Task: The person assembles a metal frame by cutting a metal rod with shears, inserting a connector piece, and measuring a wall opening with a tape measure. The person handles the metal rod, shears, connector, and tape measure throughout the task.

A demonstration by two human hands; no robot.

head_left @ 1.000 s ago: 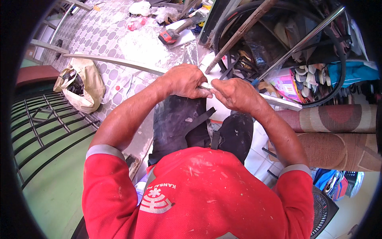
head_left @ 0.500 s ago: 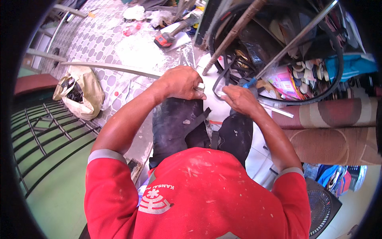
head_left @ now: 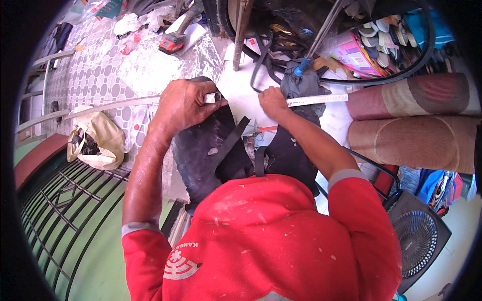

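Right now a long pale metal strip (head_left: 125,104) runs across the tiled floor (head_left: 100,65) from the left edge, over the person's dark-trousered knees (head_left: 211,145), w/ a second pale length (head_left: 316,100) carrying on toward the right. Left hand (head_left: 183,104) is wrapped round the strip's near end, fingers curled fully closed on it, thumb on top. Right hand (head_left: 273,102) pinches the end of the second length, fingertips closed on it; can't tell if the two lengths are one piece, as the gap btwn the hands is unclear. Just beyond the right hand: dark cloth (head_left: 301,83) and a blue-handled tool (head_left: 300,66). Rolled brown mats (head_left: 411,118) lie at right, a black fan (head_left: 419,236) lower right. Beige bag (head_left: 98,140) sits by the left forearm, next to a green metal grille (head_left: 55,215). Red power tool (head_left: 173,42) lies near the floor's far edge.
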